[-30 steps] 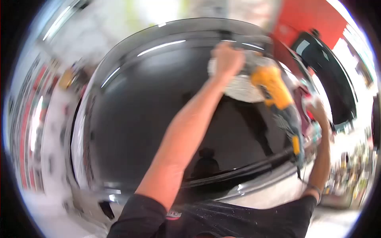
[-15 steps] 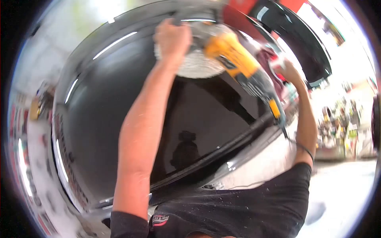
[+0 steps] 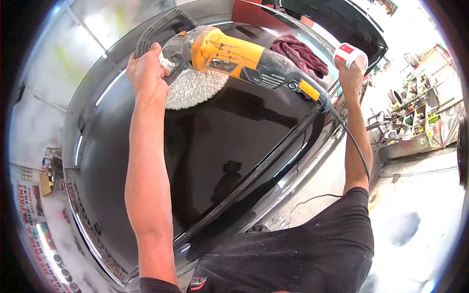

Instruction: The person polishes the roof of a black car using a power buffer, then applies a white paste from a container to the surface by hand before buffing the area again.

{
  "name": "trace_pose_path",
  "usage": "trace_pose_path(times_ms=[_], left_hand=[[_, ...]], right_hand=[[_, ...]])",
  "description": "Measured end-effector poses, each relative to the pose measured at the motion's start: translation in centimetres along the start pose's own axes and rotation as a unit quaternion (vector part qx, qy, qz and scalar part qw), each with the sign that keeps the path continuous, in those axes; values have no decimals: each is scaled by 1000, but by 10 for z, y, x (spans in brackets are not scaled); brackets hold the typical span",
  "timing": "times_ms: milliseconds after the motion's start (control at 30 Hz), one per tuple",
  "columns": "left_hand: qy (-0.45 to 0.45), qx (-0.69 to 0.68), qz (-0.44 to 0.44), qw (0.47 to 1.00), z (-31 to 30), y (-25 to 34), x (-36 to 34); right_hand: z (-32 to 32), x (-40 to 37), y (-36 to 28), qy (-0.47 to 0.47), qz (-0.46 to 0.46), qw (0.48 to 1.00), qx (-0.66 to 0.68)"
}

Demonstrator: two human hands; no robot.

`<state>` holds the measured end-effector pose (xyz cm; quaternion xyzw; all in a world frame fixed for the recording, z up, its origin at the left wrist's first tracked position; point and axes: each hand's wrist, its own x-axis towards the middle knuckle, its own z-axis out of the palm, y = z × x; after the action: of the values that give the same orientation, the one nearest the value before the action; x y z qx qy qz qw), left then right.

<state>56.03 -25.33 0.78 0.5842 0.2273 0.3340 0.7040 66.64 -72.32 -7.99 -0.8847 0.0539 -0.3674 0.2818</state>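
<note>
My left hand (image 3: 149, 73) is wrapped round the black loop handle of a yellow and black electric polisher (image 3: 234, 51). The tool lies across the glossy black car panel (image 3: 146, 161), its white fluffy polishing pad (image 3: 198, 90) face down on the paint. In my right hand (image 3: 351, 80) is a small white tub (image 3: 352, 54) with a red label, held above the panel's right side. Between the polisher's body and the tub lies a crumpled maroon cloth (image 3: 302, 56).
A power cord (image 3: 354, 141) runs from the polisher's rear past my right forearm. Another dark car panel (image 3: 337, 22) stands at the upper right. Shelves (image 3: 415, 117) full of bottles and parts are to the right, and a printed banner (image 3: 36, 234) is at lower left.
The polisher and my left hand have shifted left in view, and the tool lies more level. My right hand with the tub now appears farther from the cloth. The view has turned slightly.
</note>
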Motion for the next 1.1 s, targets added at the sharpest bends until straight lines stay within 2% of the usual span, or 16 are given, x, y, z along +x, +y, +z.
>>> trace_pose_path(times_ms=[233,267,300,333,367,433,533,633,667,700,800,833,900,933,967,1100], left_hand=[[-30,-40,41,998,11,-5,-19],[-38,-73,38,996,14,-17,-16],[-21,79,77,994,14,-36,4],[-51,158,73,983,13,-32,3],[105,206,219,948,24,-31,-9],[32,87,144,985,20,-14,-6],[56,92,114,988,23,-1,-7],[49,66,68,994,23,7,-15],[48,74,56,994,21,15,-16],[43,82,44,995,20,20,-18],[29,81,39,996,26,20,-19],[21,74,42,996,26,20,-20],[18,103,42,994,24,25,-24],[16,114,44,992,22,31,-27],[14,124,46,991,20,33,-30],[16,130,94,987,26,22,-22]], right_hand=[[-9,29,-25,-111,-89,978,-151],[1,39,11,-89,-149,972,-160],[9,53,34,-147,-165,972,-85],[12,59,51,-144,-217,956,-137],[-12,37,-2,90,-468,873,-105],[-3,23,19,58,-345,933,-82],[-11,-32,58,83,-127,981,-121],[-34,-78,92,15,-3,972,-235],[-37,-81,128,-13,-5,955,-295],[-60,-94,91,-78,45,934,-346],[-88,-109,133,-80,-113,914,-382],[-99,-118,128,-95,-51,927,-360],[-113,-131,148,-152,-83,915,-365],[-122,-151,124,-80,-150,938,-303],[-129,-158,132,-172,-57,940,-288],[-145,-194,105,-190,-41,948,-253]])
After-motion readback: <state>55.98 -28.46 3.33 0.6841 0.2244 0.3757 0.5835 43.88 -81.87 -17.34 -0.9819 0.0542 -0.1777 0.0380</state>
